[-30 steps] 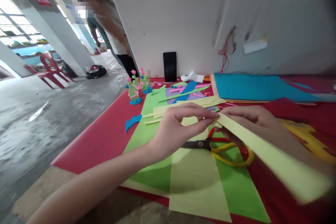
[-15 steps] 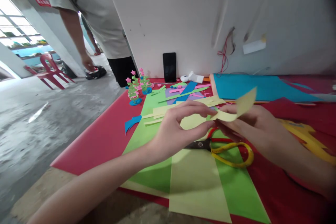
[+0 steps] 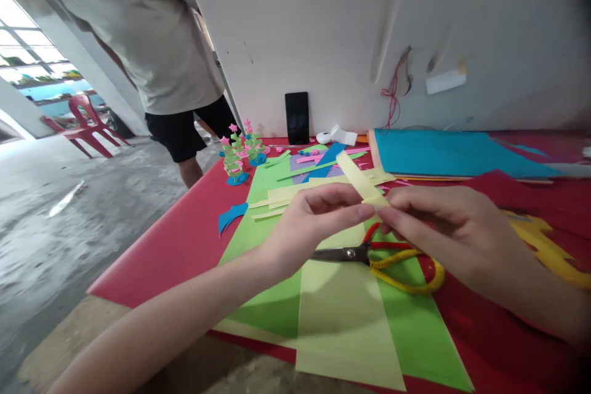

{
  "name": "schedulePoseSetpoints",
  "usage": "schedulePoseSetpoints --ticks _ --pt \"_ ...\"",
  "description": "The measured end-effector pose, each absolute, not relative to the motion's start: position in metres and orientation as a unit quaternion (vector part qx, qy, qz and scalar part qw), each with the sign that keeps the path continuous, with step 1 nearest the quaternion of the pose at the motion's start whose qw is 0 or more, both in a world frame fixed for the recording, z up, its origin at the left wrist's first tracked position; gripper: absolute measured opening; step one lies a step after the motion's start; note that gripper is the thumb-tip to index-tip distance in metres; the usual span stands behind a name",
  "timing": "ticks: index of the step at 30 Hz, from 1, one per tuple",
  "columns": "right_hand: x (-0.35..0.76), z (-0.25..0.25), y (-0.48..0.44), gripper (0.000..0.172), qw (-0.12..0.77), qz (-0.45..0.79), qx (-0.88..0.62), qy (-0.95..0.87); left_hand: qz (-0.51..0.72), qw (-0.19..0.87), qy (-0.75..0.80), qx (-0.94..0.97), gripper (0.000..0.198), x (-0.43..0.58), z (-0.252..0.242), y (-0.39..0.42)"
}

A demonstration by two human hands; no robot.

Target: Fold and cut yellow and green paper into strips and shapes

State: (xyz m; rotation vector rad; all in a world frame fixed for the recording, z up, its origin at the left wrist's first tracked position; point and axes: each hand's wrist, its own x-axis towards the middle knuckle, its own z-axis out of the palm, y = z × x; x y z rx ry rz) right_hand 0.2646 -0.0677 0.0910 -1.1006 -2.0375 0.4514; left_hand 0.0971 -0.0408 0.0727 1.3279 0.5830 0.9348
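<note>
Between both hands is a pale yellow paper strip, its free end pointing up and away to the left. My left hand pinches the strip's lower part between thumb and fingers. My right hand pinches it from the other side, fingertips almost touching the left ones. Beneath them lie scissors with red and yellow handles and dark blades. They rest on a pale yellow sheet over green paper. Cut yellow strips lie just beyond my left hand.
Small paper trees with pink stars stand at the back left. A black phone leans on the white board. Blue sheets lie at the back right, a yellow tool at right. A person stands beyond the table.
The strip's free end has swung from the right over to the left, and its fold now sits between my fingertips. The person behind the table has moved and turned.
</note>
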Motion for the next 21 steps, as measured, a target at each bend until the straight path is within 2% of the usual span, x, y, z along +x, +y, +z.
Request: schedulePoseSetpoints --ticks 4,8,13,21 --pt "0.265 0.092 -0.069 0.023 0.372 0.168 -0.415 -0.813 0.406 0.656 0.257 0.581 0.010 0.096 0.076 -0.042" --pt "0.264 0.088 -0.071 0.010 0.426 0.066 -0.413 -0.802 0.433 0.659 0.280 0.548 0.008 0.095 0.077 -0.043" --pt "0.261 0.083 -0.077 0.015 0.464 -0.085 -0.416 -0.778 0.439 0.672 0.278 0.528 0.009 0.096 0.079 -0.047" --pt "0.261 0.088 -0.080 0.007 0.450 -0.175 -0.386 -0.786 0.440 0.681 0.278 0.516 0.008 0.098 0.079 -0.049"
